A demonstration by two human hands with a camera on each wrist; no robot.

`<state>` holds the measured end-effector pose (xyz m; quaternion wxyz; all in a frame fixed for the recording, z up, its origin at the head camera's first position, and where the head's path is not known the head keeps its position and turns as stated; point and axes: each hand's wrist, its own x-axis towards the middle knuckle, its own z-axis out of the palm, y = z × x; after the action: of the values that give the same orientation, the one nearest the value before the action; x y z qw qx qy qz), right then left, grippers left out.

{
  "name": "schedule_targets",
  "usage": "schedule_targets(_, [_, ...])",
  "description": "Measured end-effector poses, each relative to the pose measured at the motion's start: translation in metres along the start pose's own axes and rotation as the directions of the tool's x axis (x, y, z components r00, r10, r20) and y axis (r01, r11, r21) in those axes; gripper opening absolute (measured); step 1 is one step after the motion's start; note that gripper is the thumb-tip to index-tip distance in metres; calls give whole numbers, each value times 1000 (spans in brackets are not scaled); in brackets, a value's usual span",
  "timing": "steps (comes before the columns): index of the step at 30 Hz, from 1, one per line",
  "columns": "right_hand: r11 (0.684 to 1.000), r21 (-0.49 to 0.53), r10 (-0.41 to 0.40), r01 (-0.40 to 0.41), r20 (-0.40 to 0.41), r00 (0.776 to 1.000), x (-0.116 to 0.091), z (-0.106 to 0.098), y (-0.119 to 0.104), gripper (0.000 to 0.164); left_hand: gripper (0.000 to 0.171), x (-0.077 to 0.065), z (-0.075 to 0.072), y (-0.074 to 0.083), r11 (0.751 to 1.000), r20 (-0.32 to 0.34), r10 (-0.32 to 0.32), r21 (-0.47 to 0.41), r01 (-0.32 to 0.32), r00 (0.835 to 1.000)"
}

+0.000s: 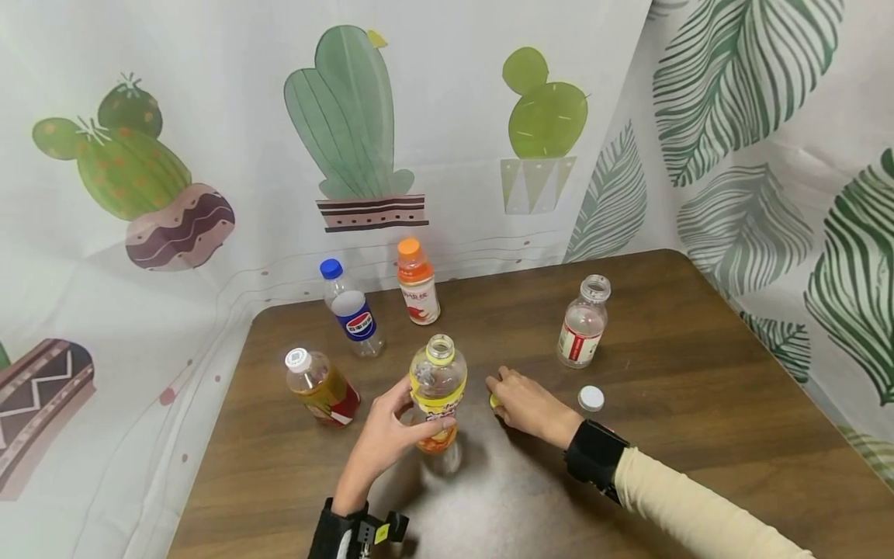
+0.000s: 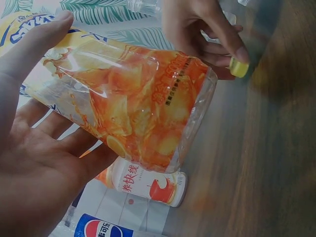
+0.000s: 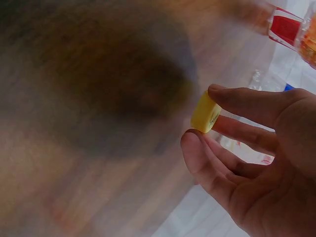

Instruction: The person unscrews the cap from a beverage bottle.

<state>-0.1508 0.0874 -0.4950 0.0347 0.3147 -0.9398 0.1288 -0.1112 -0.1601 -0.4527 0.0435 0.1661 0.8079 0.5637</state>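
Note:
My left hand [image 1: 391,435] grips a clear plastic bottle [image 1: 440,376] with a yellow and orange label, thumb on one side and fingers on the other. Its mouth is uncapped and points up in the head view. In the left wrist view the orange fruit print [image 2: 133,103] fills the middle. To the right, low over the table, my right hand [image 1: 534,405] pinches a yellow bottle cap [image 3: 205,112] between thumb and fingertips. Most of that cap is hidden by the fingers in the head view.
On the wooden table [image 1: 649,341] stand a white-capped bottle [image 1: 324,388], a blue-capped cola bottle [image 1: 356,318] and an orange-capped bottle [image 1: 419,291]. An uncapped bottle [image 1: 583,326] with a red-and-white label stands at right, a white cap [image 1: 590,398] lying in front of it. Printed cloth hangs behind.

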Motion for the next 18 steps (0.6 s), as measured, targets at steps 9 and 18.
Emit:
schedule_targets(9, [1000,-6,12,-11,35,999,2,8,1,20,59,1,-2,-1,1000,3,-6,-15,7,1000])
schedule_targets(18, [1000,21,-2,3,-54,999,-3,-26,-9,32,60,0,-5,-3,1000,-30,-8,-21,7,1000])
